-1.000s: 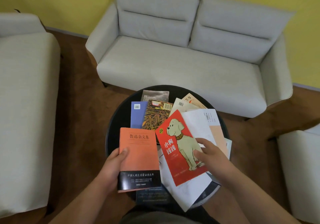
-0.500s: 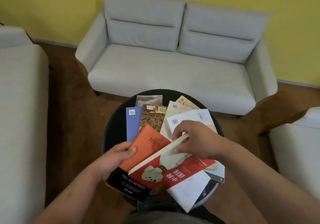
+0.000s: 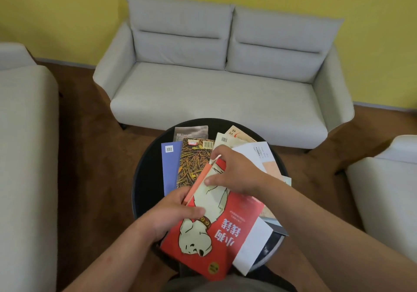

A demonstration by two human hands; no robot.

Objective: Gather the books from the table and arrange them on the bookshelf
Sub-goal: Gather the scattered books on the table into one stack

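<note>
1. At lower centre of the frame, the left hand (image 3: 171, 215) grips an orange book (image 3: 197, 184) and the red dog-cover book (image 3: 214, 230) stacked on it, thumb pressed on the red cover.
2. The right hand (image 3: 234, 174), at centre, pinches the upper corner of the two books, fingers closed on their edges.
3. More books lie fanned on the round black table (image 3: 144, 178) above the hands: a blue book (image 3: 170, 167), a leaf-patterned book (image 3: 194, 160) and a white book (image 3: 255, 154). No bookshelf is in view.
4. To do this step well, it seems best to square the two spines together before releasing the right hand, so the stack does not slide.
</note>
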